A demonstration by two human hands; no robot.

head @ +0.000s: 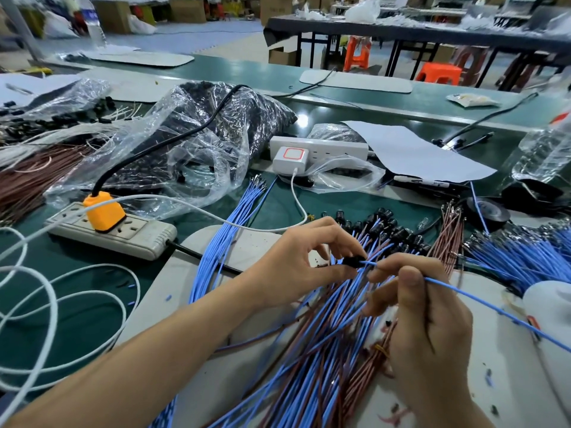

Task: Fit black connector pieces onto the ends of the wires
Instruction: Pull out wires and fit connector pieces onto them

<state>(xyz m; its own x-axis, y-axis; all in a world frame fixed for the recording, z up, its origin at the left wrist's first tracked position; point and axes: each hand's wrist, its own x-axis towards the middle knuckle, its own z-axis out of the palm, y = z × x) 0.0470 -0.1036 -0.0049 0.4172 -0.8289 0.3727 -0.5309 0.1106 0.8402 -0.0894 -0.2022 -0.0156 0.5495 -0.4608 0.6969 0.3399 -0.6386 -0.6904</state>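
Observation:
My left hand (304, 261) pinches a small black connector piece (353, 261) between thumb and fingertips. My right hand (423, 316) grips a single blue wire (482, 302) whose tip meets the connector; the wire runs off to the lower right. Under both hands lies a heap of blue and brown wires (321, 344) on a grey mat. Behind my hands sits a cluster of wires fitted with black connectors (392, 227). A loose bundle of bare blue wires (234, 223) lies to the left of it.
A clear plastic bag of black pieces (216, 125) stands at the back. A power strip with an orange plug (105, 227) and white cables (40, 304) lie left. A white strip with charger (309, 152), paper (417, 152) and black tape roll (488, 211) lie behind.

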